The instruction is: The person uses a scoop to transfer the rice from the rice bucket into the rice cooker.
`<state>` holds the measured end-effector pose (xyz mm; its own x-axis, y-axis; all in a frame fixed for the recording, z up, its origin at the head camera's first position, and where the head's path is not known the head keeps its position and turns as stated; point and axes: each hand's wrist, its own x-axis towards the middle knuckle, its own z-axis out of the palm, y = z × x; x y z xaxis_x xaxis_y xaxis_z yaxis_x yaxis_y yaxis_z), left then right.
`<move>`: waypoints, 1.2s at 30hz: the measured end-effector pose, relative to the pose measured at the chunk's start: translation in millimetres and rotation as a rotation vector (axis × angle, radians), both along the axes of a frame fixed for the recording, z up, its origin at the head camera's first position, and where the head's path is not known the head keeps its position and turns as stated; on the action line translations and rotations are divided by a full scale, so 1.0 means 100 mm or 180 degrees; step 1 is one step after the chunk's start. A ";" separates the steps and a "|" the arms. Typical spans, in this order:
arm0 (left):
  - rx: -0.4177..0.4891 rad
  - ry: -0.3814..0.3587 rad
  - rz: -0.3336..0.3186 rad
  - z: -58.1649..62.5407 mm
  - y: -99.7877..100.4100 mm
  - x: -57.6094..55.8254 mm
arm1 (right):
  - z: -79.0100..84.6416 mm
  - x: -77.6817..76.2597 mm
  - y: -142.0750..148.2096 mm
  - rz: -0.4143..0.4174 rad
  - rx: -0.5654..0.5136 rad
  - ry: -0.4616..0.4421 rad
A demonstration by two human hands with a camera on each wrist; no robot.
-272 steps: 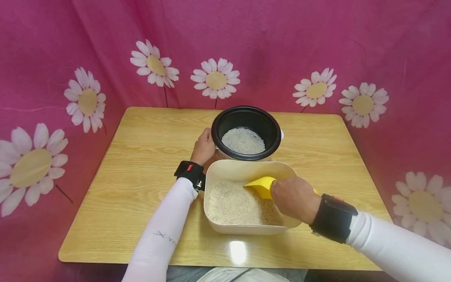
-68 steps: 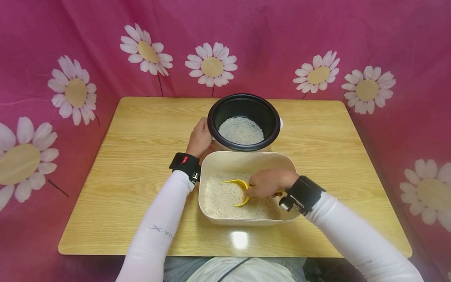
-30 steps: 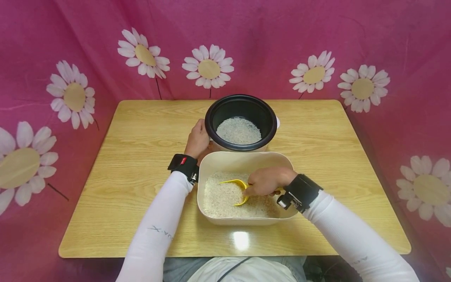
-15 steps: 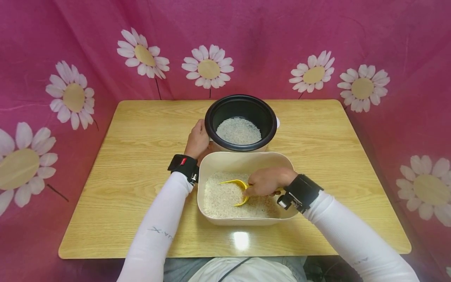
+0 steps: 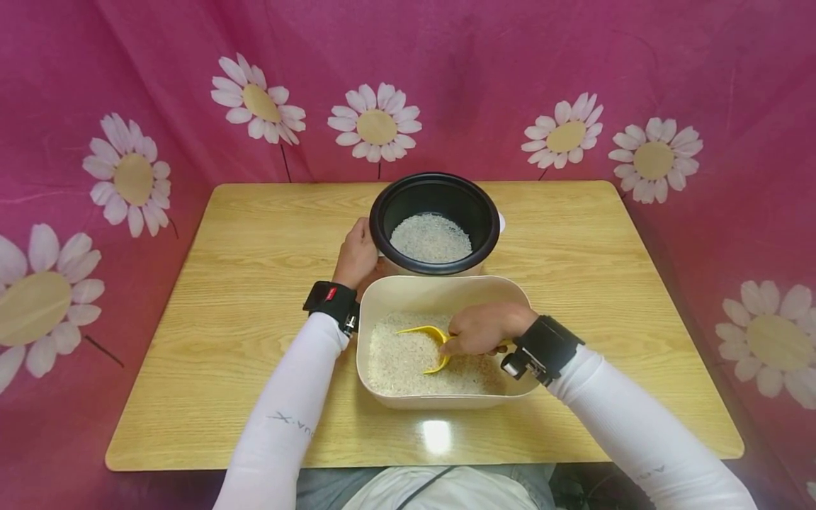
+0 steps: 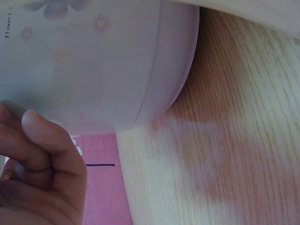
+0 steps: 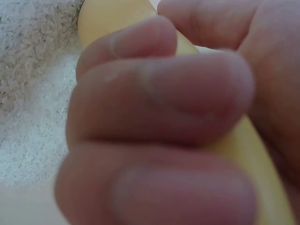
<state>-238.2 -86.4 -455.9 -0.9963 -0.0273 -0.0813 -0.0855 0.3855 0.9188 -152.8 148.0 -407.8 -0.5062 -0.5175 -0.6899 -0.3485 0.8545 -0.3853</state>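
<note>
While the cream, rounded-rectangular plastic container (image 5: 414,292) is set on the light wood-grain table (image 5: 255,283) just at the near side of the round, black-lined rice cooker (image 5: 440,195), the two vessels appear to be kept close together so that the reach between them stays short. In the head view, loose pale rice (image 5: 401,361) is held in the container, and a layer of whitish rice (image 5: 431,239) is seen at the bottom of the cooker. The yellow plastic scoop (image 5: 436,331) is held inside the container by the right hand (image 5: 487,329), its bowl set into the rice with the mouth turned left. The left hand (image 5: 357,253) is placed at the cooker's left side, probably so that the cooker is steadied.

In the left wrist view, the cooker's pale, flower-printed outer wall (image 6: 93,70) is shown. The left fingers (image 6: 51,133) are curled at its side, apparently round a side handle, which is mostly hidden.

In the right wrist view, the smooth yellow scoop handle (image 7: 262,164) is gripped by the curled right fingers (image 7: 140,103), presumably for control of the bowl's angle.

Compared with the earliest head frame, the scoop has been shifted leftward, to the container's middle; the left hand's placement is unchanged. Against the latest earlier frame, no displacement is evident.
</note>
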 end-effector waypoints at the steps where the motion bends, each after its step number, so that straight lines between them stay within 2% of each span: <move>1: 0.0002 -0.0004 0.0001 0.00 0.00 0.00 | 0.00 0.00 0.00 -0.0010 0.0003 -0.0007; 11: -0.0009 0.0008 0.0014 -0.01 0.00 -0.01 | 0.02 -0.01 0.00 0.0087 0.0015 0.0036; 36: 0.0040 -0.0027 0.0012 0.00 0.01 0.00 | 0.03 -0.01 0.00 0.0020 0.0057 0.0047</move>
<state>-237.8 -85.8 -456.0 -0.9955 -0.0299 -0.0901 -0.0947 0.3734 0.9228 -153.4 148.1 -404.6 -0.5132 -0.5084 -0.6915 -0.3595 0.8589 -0.3647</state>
